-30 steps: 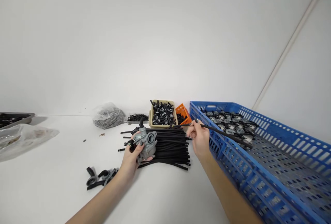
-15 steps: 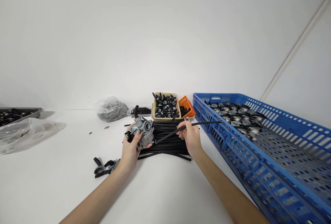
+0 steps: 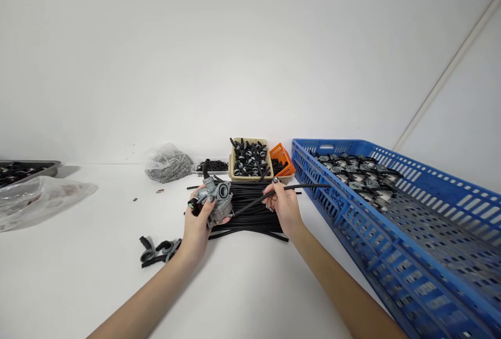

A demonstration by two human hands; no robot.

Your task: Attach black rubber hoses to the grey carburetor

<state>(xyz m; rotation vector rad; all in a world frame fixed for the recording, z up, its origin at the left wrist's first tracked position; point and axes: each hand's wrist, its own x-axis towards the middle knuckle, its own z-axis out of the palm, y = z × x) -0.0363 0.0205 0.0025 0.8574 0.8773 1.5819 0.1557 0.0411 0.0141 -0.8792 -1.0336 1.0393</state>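
Note:
My left hand (image 3: 199,224) is closed round a grey metal carburetor (image 3: 217,202), with a short black elbow standing up at its top. Between thumb and fingers my right hand (image 3: 284,204) pinches a thin black rubber hose (image 3: 250,205). One end of that hose meets the lower right side of the carburetor; whether it sits over the fitting there is too small to tell. The other end points right, towards the blue crate. Beneath both hands lies a bundle of black hoses (image 3: 258,219) on the white table (image 3: 250,287).
A blue crate (image 3: 376,245) on the right holds several carburetors (image 3: 356,172). At the back stand a cream basket (image 3: 231,172) of black-and-grey parts, an orange basket (image 3: 287,151) and a bag of small metal pieces (image 3: 168,164). Loose black parts (image 3: 160,251) lie near my left forearm.
My right hand has shifted slightly left along the hose, towards the carburetor. My left hand and the carburetor stay nearly in place.

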